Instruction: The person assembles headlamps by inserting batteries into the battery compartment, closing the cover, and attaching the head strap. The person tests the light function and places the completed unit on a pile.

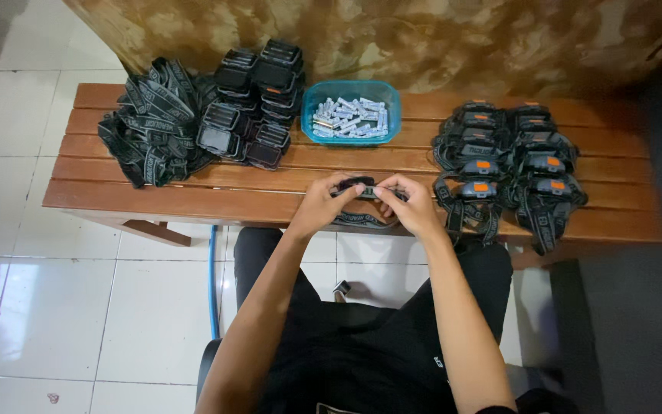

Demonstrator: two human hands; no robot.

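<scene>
Both my hands meet over the front edge of a slatted wooden bench [193, 195]. My left hand [319, 207] and my right hand [411, 205] together grip a small black headlamp [358, 185], fingers pinching its body from either side. Its grey-black strap [362, 222] hangs down below my hands, past the bench edge. My forearms reach up from my lap, which is in dark clothing.
At the bench's back middle sits a teal plastic tub [352, 113] of small batteries. To the left are a heap of loose straps [151, 123] and a stack of black lamp bodies [258, 100]. A pile of headlamps with orange buttons [511, 165] lies on the right. White floor tiles lie below.
</scene>
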